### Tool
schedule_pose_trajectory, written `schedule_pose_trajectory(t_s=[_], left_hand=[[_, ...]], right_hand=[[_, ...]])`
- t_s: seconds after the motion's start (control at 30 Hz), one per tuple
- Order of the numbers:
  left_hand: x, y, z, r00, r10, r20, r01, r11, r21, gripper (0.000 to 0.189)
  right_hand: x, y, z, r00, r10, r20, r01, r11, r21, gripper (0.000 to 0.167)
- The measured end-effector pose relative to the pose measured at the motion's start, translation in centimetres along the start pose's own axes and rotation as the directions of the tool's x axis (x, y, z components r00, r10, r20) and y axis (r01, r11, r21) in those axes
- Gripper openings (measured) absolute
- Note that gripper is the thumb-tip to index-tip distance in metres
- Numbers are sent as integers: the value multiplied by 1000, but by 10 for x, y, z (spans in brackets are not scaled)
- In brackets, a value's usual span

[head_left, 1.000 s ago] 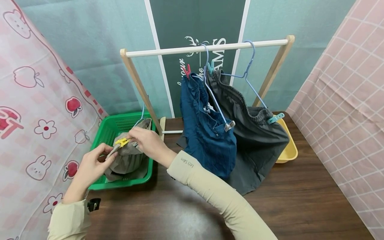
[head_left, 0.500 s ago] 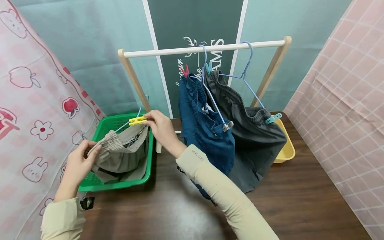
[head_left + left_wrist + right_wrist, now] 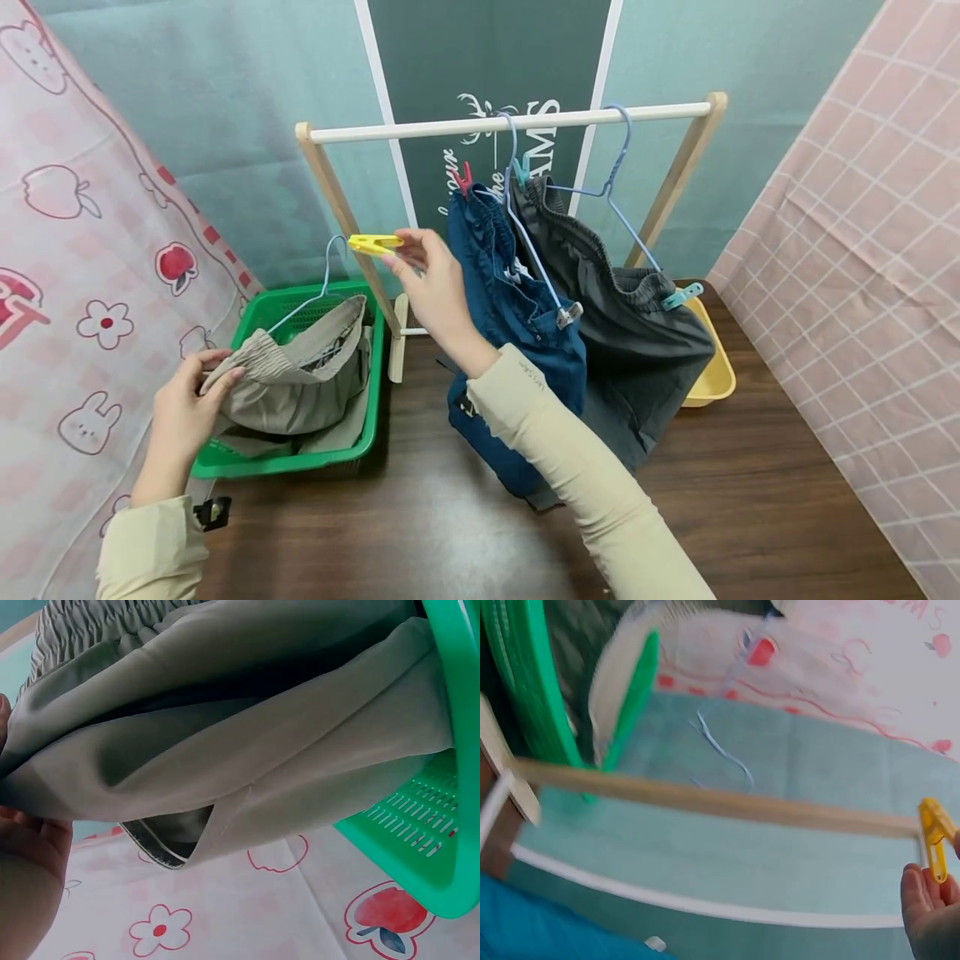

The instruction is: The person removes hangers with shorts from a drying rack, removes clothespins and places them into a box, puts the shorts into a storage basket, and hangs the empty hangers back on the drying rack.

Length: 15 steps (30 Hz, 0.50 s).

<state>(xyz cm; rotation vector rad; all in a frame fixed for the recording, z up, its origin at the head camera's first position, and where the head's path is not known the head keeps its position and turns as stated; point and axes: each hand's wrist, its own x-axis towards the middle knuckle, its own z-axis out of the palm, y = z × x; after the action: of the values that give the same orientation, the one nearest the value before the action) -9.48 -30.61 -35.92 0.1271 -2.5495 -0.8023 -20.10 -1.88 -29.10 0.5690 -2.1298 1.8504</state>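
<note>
My left hand (image 3: 183,408) pinches the left end of the elastic waistband of beige-grey pants (image 3: 288,400), which bunch inside a green basket (image 3: 300,463). A blue hanger (image 3: 327,271) runs into the waist opening, its hook standing up above the basket. In the left wrist view, folds of the pants fill the middle, and part of the hand shows at the left edge. My right hand (image 3: 438,292) holds a yellow clothespin (image 3: 371,244) between thumb and fingers, in front of the rack's left post. The right wrist view also shows this clothespin (image 3: 936,838), apart from the pants.
A rack with a white bar (image 3: 420,129) and wooden posts stands behind. From it hang blue pants (image 3: 487,275) with a red clothespin (image 3: 463,178) and dark grey pants (image 3: 622,342) with a teal clothespin (image 3: 682,296). A yellow basket (image 3: 720,375) sits at the right.
My right hand has carried the yellow clothespin from the waistband up and right, away from the pants. My left hand has shifted left with the waistband, spreading it wider.
</note>
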Motion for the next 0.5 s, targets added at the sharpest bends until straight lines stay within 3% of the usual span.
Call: schedule_pose_trajectory(t_s=[0.1, 0.2, 0.33, 0.5], left_hand=[[-1, -3, 2, 1000, 10, -21, -10, 1000, 15, 31], [0, -6, 1, 1000, 5, -26, -4, 1000, 27, 30], [1, -7, -1, 1000, 3, 11, -3, 999, 32, 31], [1, -8, -5, 998, -54, 36, 51, 995, 80, 28]], right_hand=[[4, -9, -15, 997, -31, -68, 31, 999, -8, 37], [9, -17, -32, 991, -26, -133, 34, 998, 60, 37], [16, -25, -58, 976, 17, -216, 24, 982, 186, 36], [17, -33, -88, 945, 72, -319, 17, 963, 268, 36]])
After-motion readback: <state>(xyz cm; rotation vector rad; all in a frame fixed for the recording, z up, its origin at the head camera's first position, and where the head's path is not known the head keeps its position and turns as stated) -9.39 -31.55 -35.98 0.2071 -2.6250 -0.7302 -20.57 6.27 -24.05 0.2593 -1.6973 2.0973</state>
